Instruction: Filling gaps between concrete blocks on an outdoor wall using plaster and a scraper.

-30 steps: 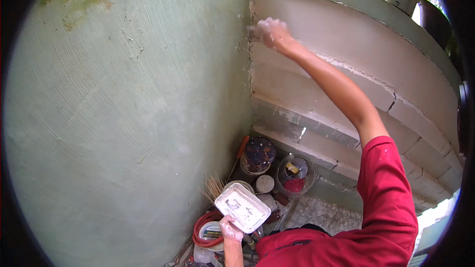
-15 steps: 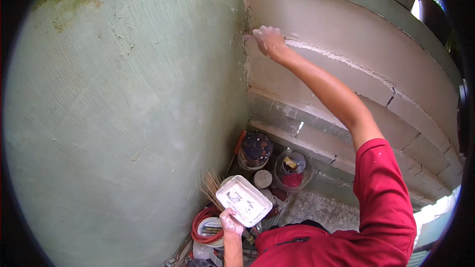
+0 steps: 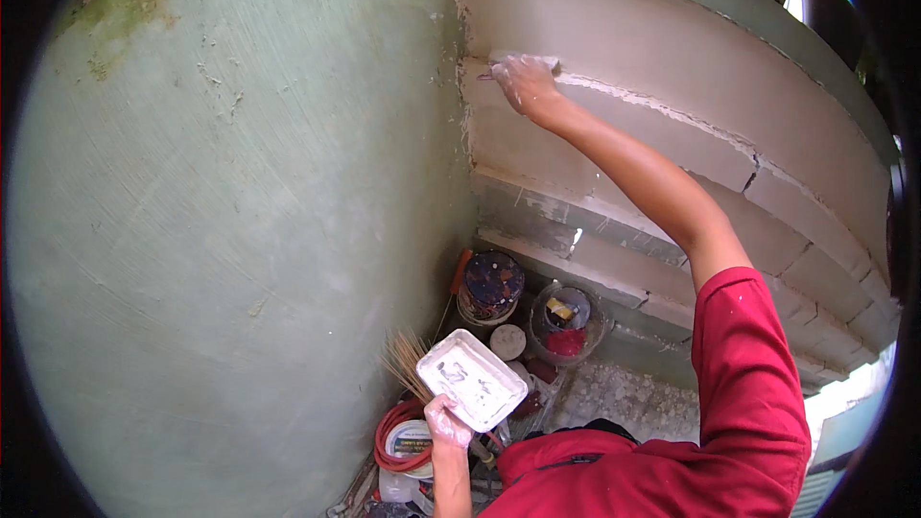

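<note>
A green wall [image 3: 240, 230] meets a paler, ledged wall [image 3: 652, 48]. Low down, the smeared white tray [image 3: 472, 379], near a lettered tub [image 3: 411, 442], is gripped by my left hand [image 3: 448, 422]; my right hand [image 3: 524, 84] clasps a mostly hidden pale-edged thing [image 3: 551, 62].

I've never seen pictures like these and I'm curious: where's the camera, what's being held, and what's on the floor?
There's no robot here, just a person's two bare hands. Every picture comes from a camera on the person's head, looking down. Its fisheye lens bends straight edges. The left hand holds a smeared white tray. The right hand is up at the stepped wall; a pale edge shows beside it, but the rest is hidden. Down below are a paint-spattered bucket, a clear basin and a coiled red hose.
</note>
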